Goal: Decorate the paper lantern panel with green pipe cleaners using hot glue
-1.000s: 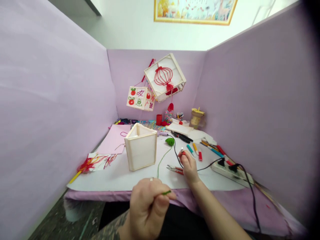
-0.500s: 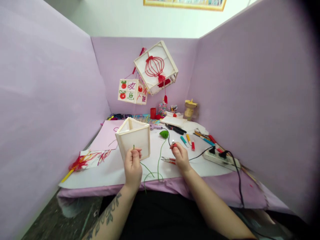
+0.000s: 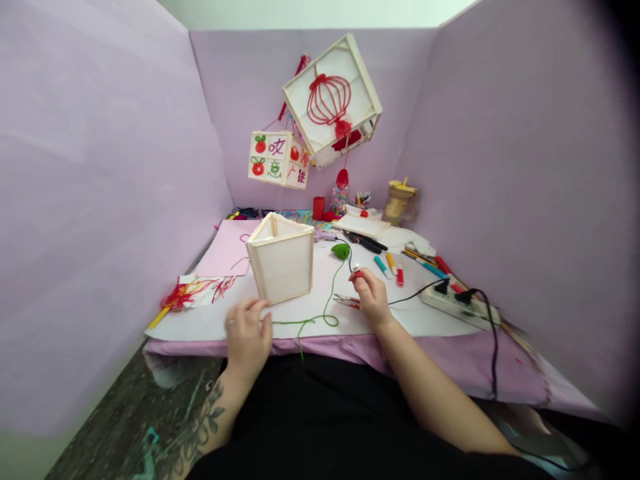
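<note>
My left hand (image 3: 249, 335) is at the table's front edge, fingers apart, just below the lower left corner of a three-sided white lantern frame (image 3: 284, 267) that stands upright. The end of a green yarn (image 3: 311, 320) lies by its thumb and leads in a loop up to a small green ball (image 3: 341, 251). My right hand (image 3: 370, 293) is closed around a small red item with a pale tip (image 3: 357, 273), perhaps a lighter. Just left of this hand, red-handled scissors (image 3: 347, 301) lie on the white sheet.
A power strip (image 3: 460, 305) with black cables sits at the right, near several markers (image 3: 391, 264). Black pliers (image 3: 367, 243) lie farther back. Two decorated lanterns hang ahead (image 3: 333, 103). Red and yellow yarn (image 3: 183, 295) is at the left. A cup (image 3: 400, 202) stands behind.
My left hand has let go of the green yarn, opened and moved down and left. The yarn now lies on the table. The view has tilted down and shifted left.
</note>
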Demonstrator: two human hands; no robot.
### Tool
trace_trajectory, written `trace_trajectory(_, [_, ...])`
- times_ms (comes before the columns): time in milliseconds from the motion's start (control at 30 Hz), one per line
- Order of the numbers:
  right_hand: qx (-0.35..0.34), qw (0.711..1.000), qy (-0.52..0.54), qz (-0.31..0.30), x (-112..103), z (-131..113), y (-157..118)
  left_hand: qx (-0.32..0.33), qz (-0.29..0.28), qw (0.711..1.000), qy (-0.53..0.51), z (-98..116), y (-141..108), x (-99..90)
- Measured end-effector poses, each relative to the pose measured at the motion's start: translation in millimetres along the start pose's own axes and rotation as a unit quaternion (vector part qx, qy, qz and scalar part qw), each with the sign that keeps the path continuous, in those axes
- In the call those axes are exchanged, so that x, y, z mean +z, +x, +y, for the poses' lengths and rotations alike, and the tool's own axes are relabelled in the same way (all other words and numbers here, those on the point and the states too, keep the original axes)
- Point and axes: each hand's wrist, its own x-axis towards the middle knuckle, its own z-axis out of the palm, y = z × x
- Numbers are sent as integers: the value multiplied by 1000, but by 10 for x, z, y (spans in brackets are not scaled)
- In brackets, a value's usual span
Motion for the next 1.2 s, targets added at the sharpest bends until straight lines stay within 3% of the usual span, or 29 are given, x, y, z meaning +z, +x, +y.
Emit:
trace_trajectory(100, [-3, 1000, -9, -5, 4, -16, 0, 51, -213, 972, -86, 230, 151, 124])
trace_trajectory(133, [-5, 1000, -13, -7, 5, -21, 0, 50, -258, 961, -91, 280, 188, 170])
trace_trajectory(200, [-6, 1000, -17, -11, 4, -28, 1, 43, -294, 951, -81, 327, 235, 235])
trace_trajectory(267, [-5, 1000, -17, -14, 4, -33, 2, 32, -260, 963, -69, 322, 261, 242])
trace_trajectory(367, [-11, 999, -21, -24, 10, -44, 6, 0, -119, 991, -60, 302, 324, 167])
trace_trajectory(433, [-17, 999, -24, -32, 18, -61, 7, -13, -61, 994, -87, 333, 407, 122])
trace_trajectory(633, [-35, 997, -40, -64, 51, -118, 0, -39, -99, 958, -267, 605, 709, 261])
trace_trajectory(933, [-67, 991, -66, -97, 98, -110, -8, -52, -65, 957, -278, 784, 740, 424])
trace_trajectory(1200, [-76, 989, -66, -105, 111, -132, -9, -147, -116, 902, -388, 814, 726, 486])
